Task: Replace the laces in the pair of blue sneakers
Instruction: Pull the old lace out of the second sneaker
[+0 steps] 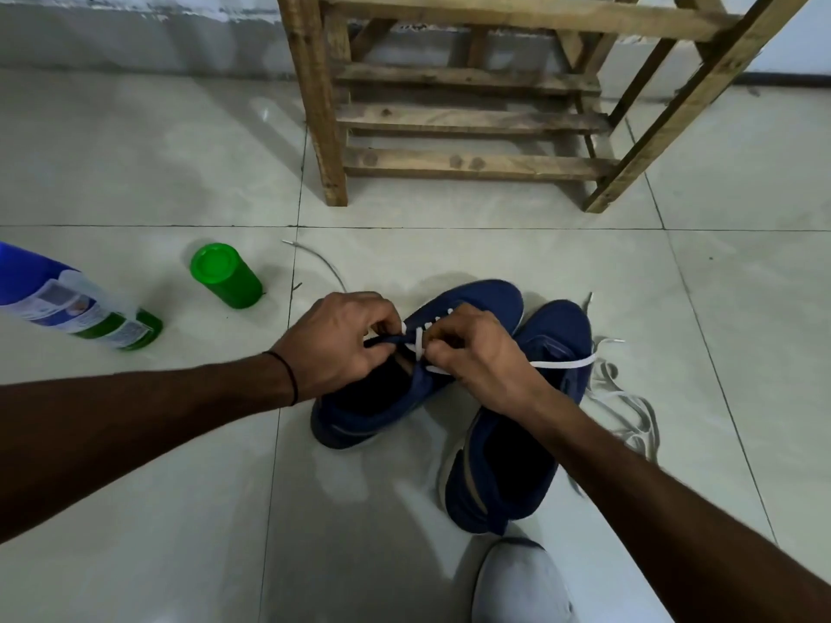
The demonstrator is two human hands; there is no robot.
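Two blue sneakers stand side by side on the tiled floor. The left sneaker (476,303) is partly laced with a white lace (564,363) that trails off to the right across the right sneaker (517,460). My left hand (337,344) pinches the sneaker's tongue and eyelet edge. My right hand (481,353) pinches the white lace near the upper eyelets. The eyelets under my fingers are hidden. The right sneaker shows no lace in it.
A loose pile of grey-white lace (629,411) lies right of the sneakers. Another lace end (314,258) lies behind my left hand. A green capped can (225,274) and a blue-green bottle (76,303) stand at left. A wooden rack (472,119) is behind. My knee (517,582) is in front.
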